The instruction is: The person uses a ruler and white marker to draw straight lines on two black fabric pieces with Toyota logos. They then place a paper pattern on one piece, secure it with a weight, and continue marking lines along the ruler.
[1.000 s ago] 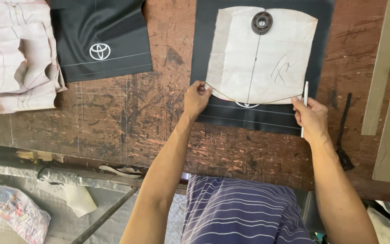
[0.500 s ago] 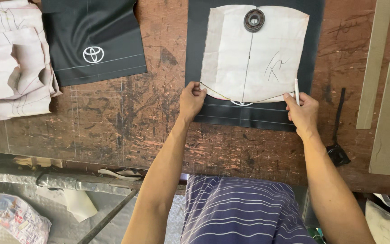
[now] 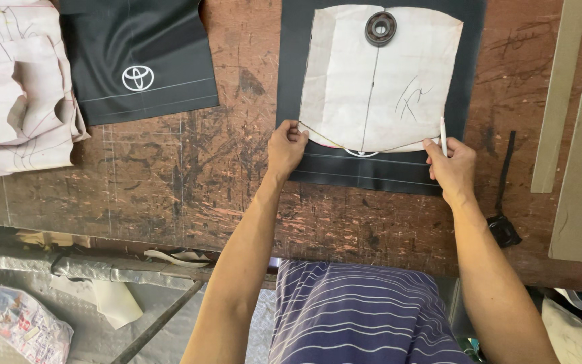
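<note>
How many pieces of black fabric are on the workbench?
2. One black fabric piece lies at the upper left beside a stack of paper patterns. The other black fabric piece lies under the paper template that both hands press. More may lie out of view.

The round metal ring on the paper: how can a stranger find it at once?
Start at the black sheet under both hands. A cream paper pattern lies on it. At its top edge sits the dark round ring, the only metal thing there.
</note>
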